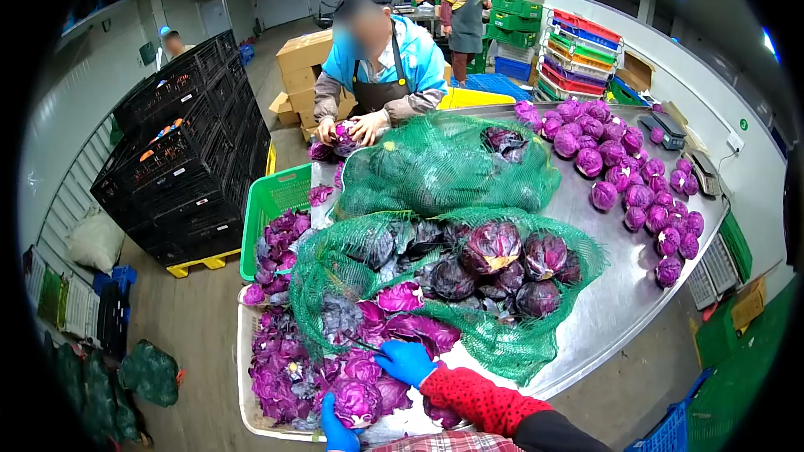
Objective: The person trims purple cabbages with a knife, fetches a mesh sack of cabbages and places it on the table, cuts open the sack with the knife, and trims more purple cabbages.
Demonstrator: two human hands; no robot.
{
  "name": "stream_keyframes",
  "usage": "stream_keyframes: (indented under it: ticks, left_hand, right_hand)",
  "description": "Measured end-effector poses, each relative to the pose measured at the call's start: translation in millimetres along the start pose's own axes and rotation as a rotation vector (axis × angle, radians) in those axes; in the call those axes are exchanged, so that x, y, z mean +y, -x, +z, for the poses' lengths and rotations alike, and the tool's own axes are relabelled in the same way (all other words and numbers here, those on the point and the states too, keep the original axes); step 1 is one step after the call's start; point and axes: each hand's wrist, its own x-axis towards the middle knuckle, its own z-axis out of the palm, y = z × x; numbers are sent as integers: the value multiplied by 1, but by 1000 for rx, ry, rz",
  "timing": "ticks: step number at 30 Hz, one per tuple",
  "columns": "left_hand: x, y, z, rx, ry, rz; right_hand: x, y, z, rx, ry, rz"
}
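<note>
**Purple cabbage [357, 402] on loose leaves beside an open mesh bag [512, 348]**

The round, glossy cabbage, veined with pale ribs, lies on the wearer's side of the bag, among torn leaves [272, 368]. The left hand [337, 427], in a smooth blue glove, touches its lower left side; whether the fingers clasp it, I cannot tell. The right hand [405, 362], gloved alike below a red dotted sleeve [486, 400], is at the bag's near edge, fingers curled around a thin dark tool [365, 344] whose full shape is unclear. Left of the bag, on its near side, a white plastic bin [242, 368] holds crumpled, curling leaves. Within the bag's limp green netting sit dull, dark heads [492, 249] with ragged outer layers. Beyond it bulges a second netted sack [435, 169]; to its right, neat purple balls [618, 155] cluster on a shiny metal table [624, 301].
</note>
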Motion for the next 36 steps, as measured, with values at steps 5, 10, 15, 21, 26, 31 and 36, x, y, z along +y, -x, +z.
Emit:
stream_keyframes:
  ticks: [5, 10, 15, 21, 26, 31, 36]
  left_hand:
    - [-5, -8, -8, -72, -8, 64]
    - [-8, 0, -24, -80, 27, -74]
    - [-20, -16, -38, -121, -85, -27]
    - [10, 1, 23, -196, 6, -146]
    - [2, -1, 18, -237, -163, -318]
    - [-21, 12, 50, -225, -949, 364]
    - [-12, 52, 115, -127, -1040, 406]
  right_hand:
    - [6, 3, 3, 89, -2, 30]
    - [-31, -6, -28, 33, -192, 44]
    - [-13, -2, 3, -376, -284, 90]
    - [-13, 27, -35, -226, -442, 185]
    - [-25, 142, -56, -289, -1215, 533]
    - [-18, 180, -53, -11, -924, 292]
    - [-22, 207, -86, 158, -1314, 569]
